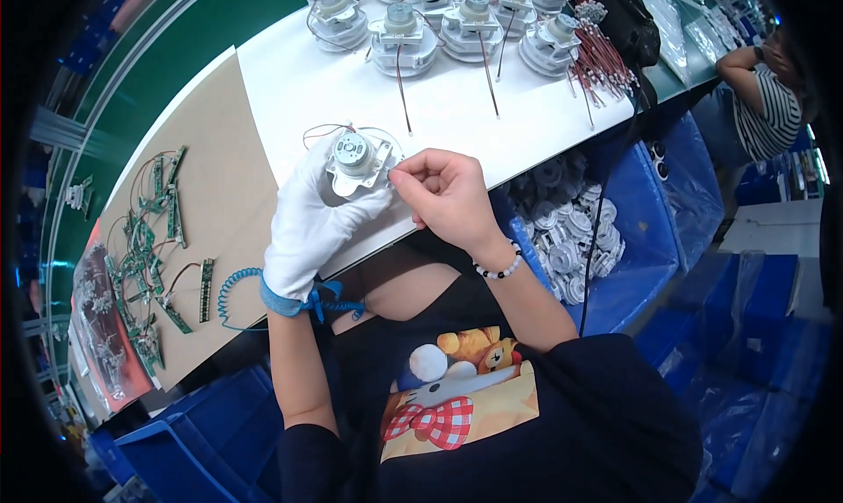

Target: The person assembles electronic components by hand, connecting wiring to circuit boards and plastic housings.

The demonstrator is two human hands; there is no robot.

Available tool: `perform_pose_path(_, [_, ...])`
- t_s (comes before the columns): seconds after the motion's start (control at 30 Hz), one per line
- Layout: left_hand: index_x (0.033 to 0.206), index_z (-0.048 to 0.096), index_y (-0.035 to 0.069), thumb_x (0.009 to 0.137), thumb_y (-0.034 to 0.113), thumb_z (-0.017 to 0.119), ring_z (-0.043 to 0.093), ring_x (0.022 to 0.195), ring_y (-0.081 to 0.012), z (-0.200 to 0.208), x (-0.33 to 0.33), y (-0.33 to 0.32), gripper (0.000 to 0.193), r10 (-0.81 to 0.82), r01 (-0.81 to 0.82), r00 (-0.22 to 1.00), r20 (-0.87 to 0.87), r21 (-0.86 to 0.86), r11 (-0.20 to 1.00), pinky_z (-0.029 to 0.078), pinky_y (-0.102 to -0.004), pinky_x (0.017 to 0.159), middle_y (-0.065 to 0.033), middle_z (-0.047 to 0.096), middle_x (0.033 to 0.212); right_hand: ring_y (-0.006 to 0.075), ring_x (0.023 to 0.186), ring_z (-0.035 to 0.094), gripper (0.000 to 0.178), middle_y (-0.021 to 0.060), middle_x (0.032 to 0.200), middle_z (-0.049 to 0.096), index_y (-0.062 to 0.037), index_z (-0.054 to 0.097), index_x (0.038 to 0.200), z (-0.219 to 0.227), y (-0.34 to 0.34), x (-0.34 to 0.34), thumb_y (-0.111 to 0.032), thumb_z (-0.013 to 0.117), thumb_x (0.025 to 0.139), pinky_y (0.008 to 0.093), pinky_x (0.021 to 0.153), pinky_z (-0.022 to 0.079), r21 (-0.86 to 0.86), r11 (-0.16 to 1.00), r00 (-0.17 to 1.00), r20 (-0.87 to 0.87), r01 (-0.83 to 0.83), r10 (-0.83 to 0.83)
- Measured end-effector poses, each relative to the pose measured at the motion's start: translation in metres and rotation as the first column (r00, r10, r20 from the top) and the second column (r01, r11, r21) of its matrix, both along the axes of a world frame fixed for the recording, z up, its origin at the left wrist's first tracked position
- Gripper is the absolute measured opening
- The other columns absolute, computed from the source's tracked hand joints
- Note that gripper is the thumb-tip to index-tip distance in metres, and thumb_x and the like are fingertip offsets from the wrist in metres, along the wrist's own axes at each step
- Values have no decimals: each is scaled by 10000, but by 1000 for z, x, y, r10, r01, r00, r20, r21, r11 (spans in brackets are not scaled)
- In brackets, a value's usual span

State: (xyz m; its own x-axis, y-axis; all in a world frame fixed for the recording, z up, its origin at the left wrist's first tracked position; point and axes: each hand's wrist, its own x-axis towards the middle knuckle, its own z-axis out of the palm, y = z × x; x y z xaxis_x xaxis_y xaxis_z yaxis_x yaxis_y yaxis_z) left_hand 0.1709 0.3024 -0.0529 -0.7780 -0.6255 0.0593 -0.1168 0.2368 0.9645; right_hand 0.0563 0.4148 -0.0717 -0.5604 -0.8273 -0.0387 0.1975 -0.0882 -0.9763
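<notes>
1. the motor unit [354,154], white with a round greyish motor on top, is just above and left of the frame's middle, over the white table [290,82] near its front edge; i cannot tell whether it touches the surface.
2. the left hand [303,218], gloved in white, wraps the unit from the left and below, its thumb along the lower right side.
3. the right hand [448,200], bare, has thumb and forefinger pressed together at the unit's right edge; whether something tiny is pinched between them, i cannot tell.
4. the unit lies left and slightly up from the right hand; its bracket slants from lower left to upper right. the left hand is nearer, cupping it, while only the right fingertips reach its rim.
5. similar units [402,42] stand along the upper frame; green circuit boards [155,275] lie at left.
</notes>
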Motion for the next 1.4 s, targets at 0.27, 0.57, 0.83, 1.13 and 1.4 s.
perform_pose_path(0.27, [1184,489,9,663,171,755,560,998,-223,-1,-5,-7,607,-20,32,997,69,-177,984,426,-306,875,-142,575,1075,30,427,485,107,20,610,557,60,586,810,11,-2,-17,-47,595,813,152,365,379,69,989,988,97,-127,120])
perform_pose_path(0.57, [1178,481,35,667,202,729,525,1039,-299,-2,6,-23,591,-133,94,989,-72,-399,912,411,-336,899,-168,530,1132,52,435,494,113,44,655,580,34,595,825,5,-8,0,-75,566,828,181,376,402,55,998,1000,-2,-28,28])
perform_pose_path(0.83, [1103,553,-8,767,146,662,606,858,-216,76,123,5,386,536,-616,788,-305,-407,674,482,-314,755,-173,613,956,124,640,591,246,122,835,615,83,526,1095,8,38,-5,-30,475,883,226,586,515,100,995,982,-185,-20,38])
perform_pose_path(1.13, [960,627,11,765,140,640,622,731,-216,14,194,-40,234,658,-542,672,341,-379,750,477,-294,658,-130,641,810,107,559,580,150,105,755,615,72,596,923,11,38,-16,-46,525,861,194,469,484,358,825,883,0,-438,469])
perform_pose_path(1.4, [830,569,26,763,108,619,570,672,-301,27,153,-18,117,521,-235,782,343,-612,755,461,-342,607,-126,572,711,105,475,554,86,108,696,598,76,577,809,14,27,-9,-7,562,825,190,420,466,232,777,811,188,-585,554])
